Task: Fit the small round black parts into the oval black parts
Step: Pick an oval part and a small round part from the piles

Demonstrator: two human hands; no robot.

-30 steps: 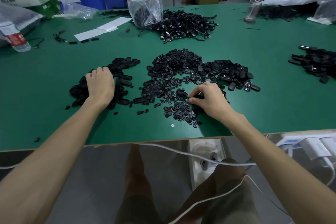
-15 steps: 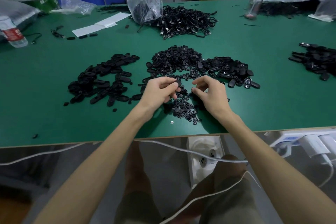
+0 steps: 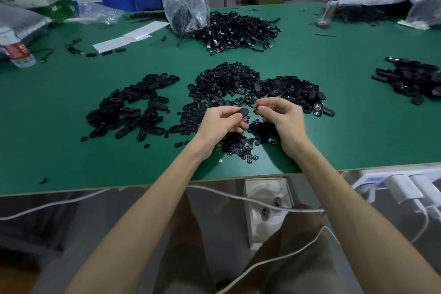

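My left hand point(image 3: 222, 122) holds one oval black part point(image 3: 241, 112) between thumb and fingers, just above the table. My right hand point(image 3: 279, 117) is close beside it, its thumb and forefinger pinched together on something too small to make out. Under and behind both hands lies a wide heap of small round black parts point(image 3: 226, 83). A pile of oval black parts point(image 3: 128, 107) lies to the left, and another pile of oval parts point(image 3: 293, 90) sits to the right of the round ones.
The green table point(image 3: 71, 155) ends at a near edge below my wrists. A heap of black cables point(image 3: 238, 31) and a plastic bag point(image 3: 186, 7) stand behind. More black parts point(image 3: 412, 79) lie far right, a water bottle point(image 3: 16, 50) far left.
My left hand left the oval pile at the left, came to the middle with an oval part, and my right hand rose from the round parts to meet it.
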